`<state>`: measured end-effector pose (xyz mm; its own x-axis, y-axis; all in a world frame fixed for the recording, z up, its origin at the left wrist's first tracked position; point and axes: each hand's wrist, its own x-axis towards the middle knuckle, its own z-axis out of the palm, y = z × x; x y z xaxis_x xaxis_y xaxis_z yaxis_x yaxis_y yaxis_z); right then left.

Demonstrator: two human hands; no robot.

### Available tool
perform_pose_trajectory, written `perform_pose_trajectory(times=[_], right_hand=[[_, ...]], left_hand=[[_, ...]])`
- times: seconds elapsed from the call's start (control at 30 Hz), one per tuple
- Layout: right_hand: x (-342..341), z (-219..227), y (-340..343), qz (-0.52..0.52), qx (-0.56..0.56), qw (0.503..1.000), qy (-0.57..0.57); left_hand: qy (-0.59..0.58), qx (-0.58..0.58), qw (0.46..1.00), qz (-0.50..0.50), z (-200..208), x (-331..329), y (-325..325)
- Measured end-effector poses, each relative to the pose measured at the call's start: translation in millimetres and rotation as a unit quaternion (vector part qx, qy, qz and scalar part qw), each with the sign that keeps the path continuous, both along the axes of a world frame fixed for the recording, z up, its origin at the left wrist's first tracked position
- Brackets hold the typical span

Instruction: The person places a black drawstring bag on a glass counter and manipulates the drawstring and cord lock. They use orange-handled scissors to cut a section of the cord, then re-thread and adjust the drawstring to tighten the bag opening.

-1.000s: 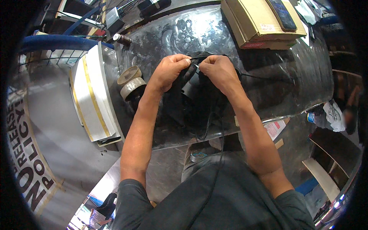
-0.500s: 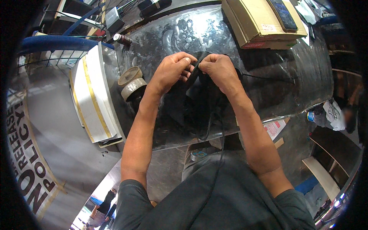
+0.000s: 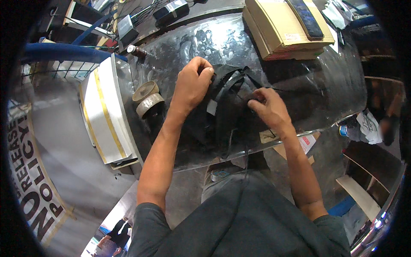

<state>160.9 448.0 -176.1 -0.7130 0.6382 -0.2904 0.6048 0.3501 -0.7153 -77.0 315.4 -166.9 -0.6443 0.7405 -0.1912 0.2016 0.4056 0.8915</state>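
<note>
A black fabric piece with straps [image 3: 226, 92], perhaps a bag, lies on the dark table in front of me. A small pale label [image 3: 211, 107] shows on it. My left hand [image 3: 192, 85] is closed in a pinch at its far left edge, by a mesh-like part. Above its right side, my right hand [image 3: 274, 112] has its thumb and fingers curled together. Something dark shows at those fingertips, too small to make out. Black on black hides most of the piece's outline.
Two tape rolls [image 3: 150, 105] sit to the left, near a small brown bottle [image 3: 136, 51]. A cardboard box [image 3: 278, 32] with a phone [image 3: 306, 19] on top stands at the far right. White boards with yellow tape [image 3: 105, 113] line the table's left end.
My hands, close together at the black fabric before, are now apart. The right hand has moved right and nearer to me; the left stays at the fabric. The straps now show between them.
</note>
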Motion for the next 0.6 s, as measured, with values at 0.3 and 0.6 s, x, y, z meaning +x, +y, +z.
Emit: perform_pose_trajectory(times=[0.3,0.6], right_hand=[[40,0,-38,-0.036,0.086,0.995,-0.017],[88,-42,-39,-0.004,0.150,0.988,-0.031]], left_hand=[[-0.107,0.119,0.986,0.056,22,16,-1],[-0.176,0.217,0.960,0.000,36,16,-1]])
